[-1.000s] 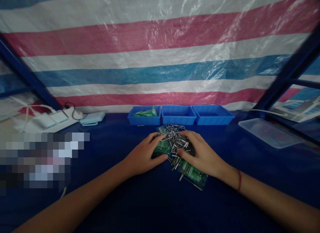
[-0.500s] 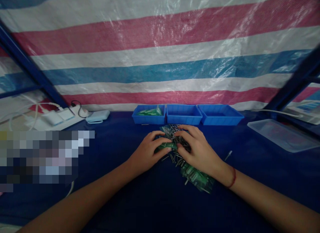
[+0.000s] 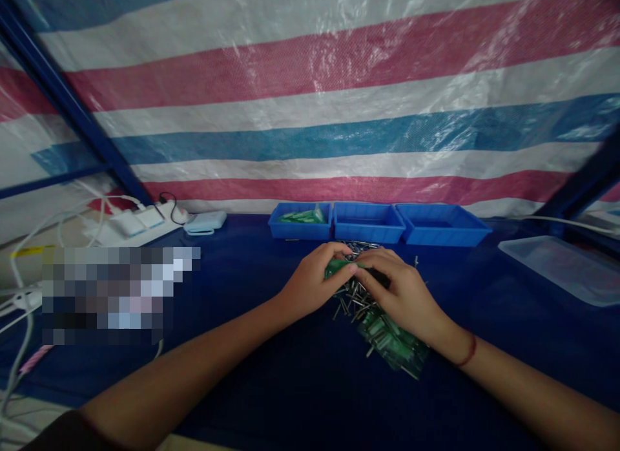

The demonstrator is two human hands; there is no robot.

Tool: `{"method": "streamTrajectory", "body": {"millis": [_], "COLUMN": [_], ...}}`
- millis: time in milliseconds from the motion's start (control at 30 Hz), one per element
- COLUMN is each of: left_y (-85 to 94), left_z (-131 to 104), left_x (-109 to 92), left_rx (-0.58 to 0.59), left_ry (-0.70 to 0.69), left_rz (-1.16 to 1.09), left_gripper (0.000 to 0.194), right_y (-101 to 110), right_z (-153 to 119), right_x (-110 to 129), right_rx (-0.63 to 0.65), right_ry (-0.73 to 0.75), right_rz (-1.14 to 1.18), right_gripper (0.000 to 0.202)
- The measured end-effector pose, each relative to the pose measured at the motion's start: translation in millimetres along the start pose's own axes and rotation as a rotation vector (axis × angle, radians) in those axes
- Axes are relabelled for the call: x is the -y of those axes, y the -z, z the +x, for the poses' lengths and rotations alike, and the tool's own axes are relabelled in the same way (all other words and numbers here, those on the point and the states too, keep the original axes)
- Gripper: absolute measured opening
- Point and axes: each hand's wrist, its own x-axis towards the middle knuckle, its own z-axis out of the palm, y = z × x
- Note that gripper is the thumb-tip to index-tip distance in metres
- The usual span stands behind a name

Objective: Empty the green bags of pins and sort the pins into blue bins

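Observation:
My left hand (image 3: pixel 312 276) is closed on a small green plastic bag (image 3: pixel 334 267), thumb in front and fingers behind. My right hand (image 3: pixel 404 289) meets it at the bag's right edge, thumb and fingers pinched together there; its fingertips partly hide the edge. Beneath both hands lies a loose pile of metal screws (image 3: pixel 357 297), with their long shanks pointing every way. Against the pile's near right side, below my right hand, rest more green and clear plastic bags (image 3: pixel 392 344) with what look like screws inside.
Three blue bins stand in a row behind the pile: the left bin (image 3: pixel 300 230) holds green bags. A clear plastic lid (image 3: pixel 557 270) lies at the right. On the left are a power strip (image 3: pixel 140 225) with cables, a light blue device (image 3: pixel 206 222) and a blurred-out area.
My hands have come together over the pile. The left now lifts the green bag, and the right has moved from spread among the screws to a pinch at its edge. The view shifted slightly.

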Motion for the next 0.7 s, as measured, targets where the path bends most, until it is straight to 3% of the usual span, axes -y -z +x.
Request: {"method": "streamTrajectory", "body": {"millis": [300, 500, 700], "left_y": [1.1, 3.6, 3.5], "left_z": [-2.5, -8.0, -11.8], "left_x": [0.0, -6.8, -8.8], "left_rx": [-0.007, -0.069, -0.059], "left_ry": [0.011, -0.059, -0.023], "left_rz": [0.073, 0.125, 0.139], "left_gripper": [0.015, 0.018, 0.022], "right_y": [3.8, 6.4, 4.0], "right_z": [-4.4, -8.4, -10.7], "right_x": [-0.7, 6.8, 6.3], "right_rx": [-0.103, -0.121, -0.07], "right_ry": [-0.156, -0.03, 0.03], "right_rz": [0.063, 0.014, 0.019], "right_gripper": [0.019, 0.012, 0.008]}}
